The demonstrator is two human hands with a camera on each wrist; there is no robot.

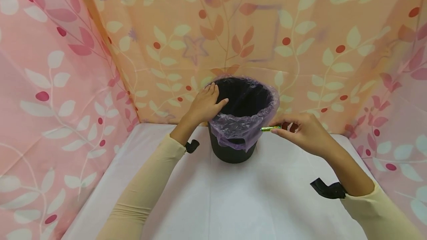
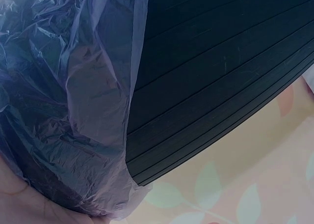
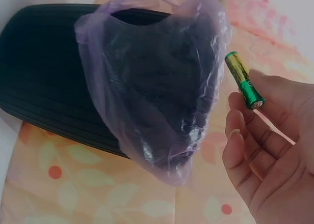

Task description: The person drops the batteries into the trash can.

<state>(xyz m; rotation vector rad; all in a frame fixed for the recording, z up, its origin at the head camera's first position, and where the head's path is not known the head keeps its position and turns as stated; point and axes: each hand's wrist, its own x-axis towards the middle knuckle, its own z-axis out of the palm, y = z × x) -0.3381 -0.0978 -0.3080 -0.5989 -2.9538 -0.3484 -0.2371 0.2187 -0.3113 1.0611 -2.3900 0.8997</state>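
A black bin (image 1: 230, 155) stands upright, its mouth lined with a thin purple plastic bag (image 1: 238, 127) folded down over the outside. On the bin's left rim rests my left hand (image 1: 207, 103), fingers straight, with the thumb pointing over the opening. Only a bit of that hand shows against the bag in the left wrist view. My right hand (image 1: 305, 132) pinches a small green and gold battery (image 3: 244, 80) between thumb and fingertips, just right of the bag and below rim height. The other right fingers are loosely bent.
A white cloth (image 1: 230, 199) covers the tabletop under the bin. Behind it hangs an orange leaf-patterned curtain (image 1: 300, 66), close to the bin. Pink patterned cloth (image 1: 50, 121) closes off the left side, and similar cloth (image 1: 397, 132) the right.
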